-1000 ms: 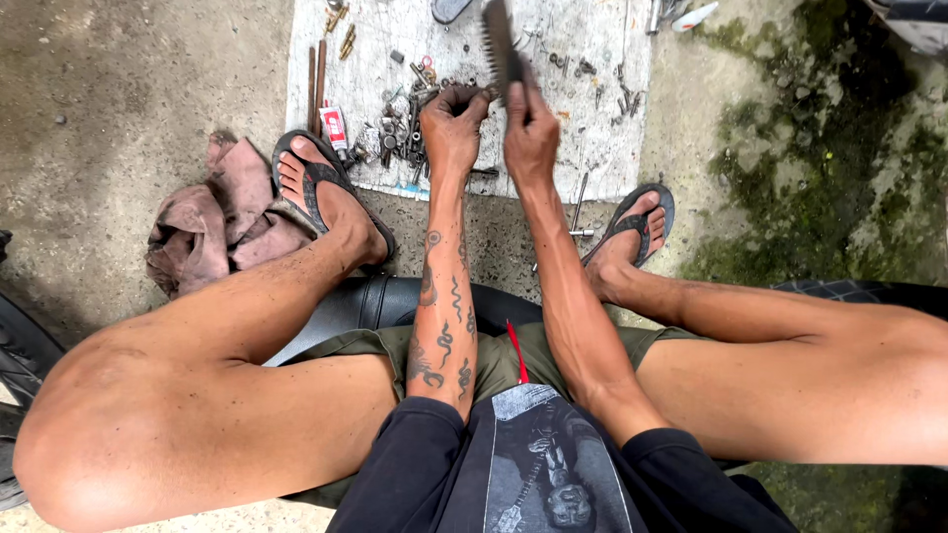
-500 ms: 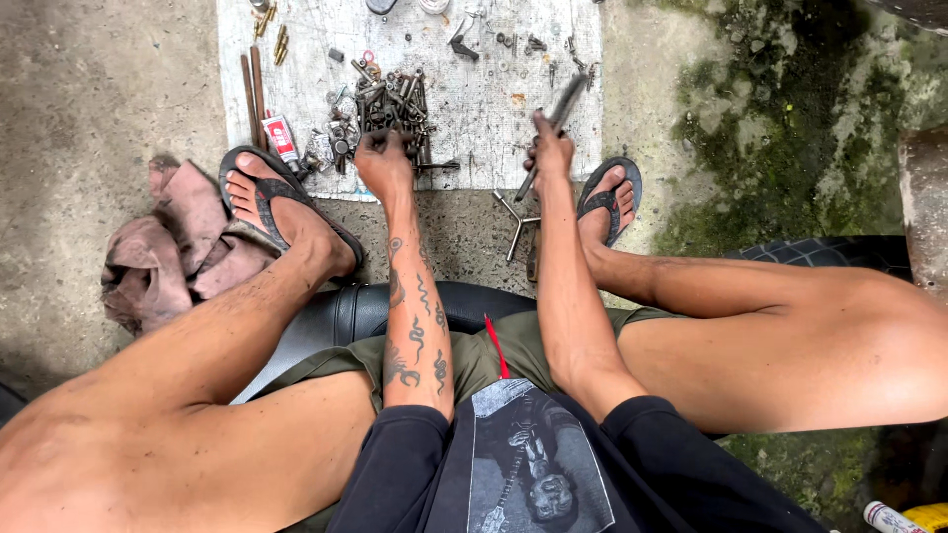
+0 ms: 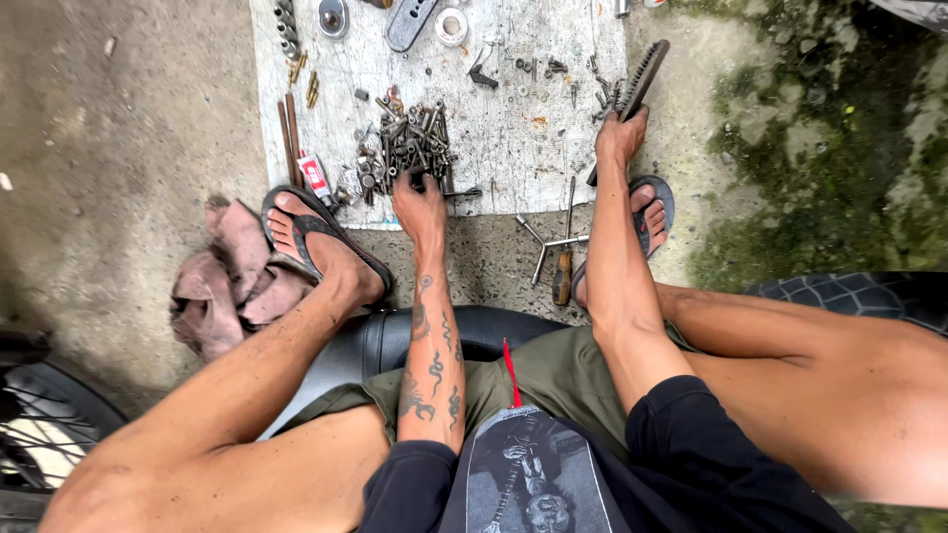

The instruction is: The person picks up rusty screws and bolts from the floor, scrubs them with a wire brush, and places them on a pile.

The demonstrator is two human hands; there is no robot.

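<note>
Person seated low on a dark padded seat (image 3: 395, 341), knees wide, both arms stretched forward and down. Pinkish rags (image 3: 232, 286) lie bunched on the concrete beside the left sandal (image 3: 316, 232); a spoked wheel (image 3: 39, 434) shows at the near left edge. Between the feet, on bare ground, a three-armed socket wrench (image 3: 548, 242) and a wooden-handled screwdriver (image 3: 563, 266) lie just beside the right foot, near enough, I judge, to be kicked or trodden on if the foot shifts. Left hand (image 3: 420, 202) rests at the near edge of the white board (image 3: 513, 148), fingers curled down into the heap of bolts and nuts (image 3: 405, 148); whether they pinch a piece cannot be told. The heap sits loose near the edge, so a careless sweep could likely roll small parts off into the grit. Right hand (image 3: 620, 138) is clenched round the handle of a wire brush (image 3: 637, 84), bristle end pointing away past the board's right edge. A small red and white tube (image 3: 314, 178) lies at the left corner. Farther out: two rusty rods (image 3: 288, 123), a row of sockets (image 3: 286, 30), a metal bracket (image 3: 410, 20), a white ring (image 3: 451, 25). No box or tray here; the board alone carries the parts, all unsorted. Mossy ground (image 3: 839, 148) to the right.
</note>
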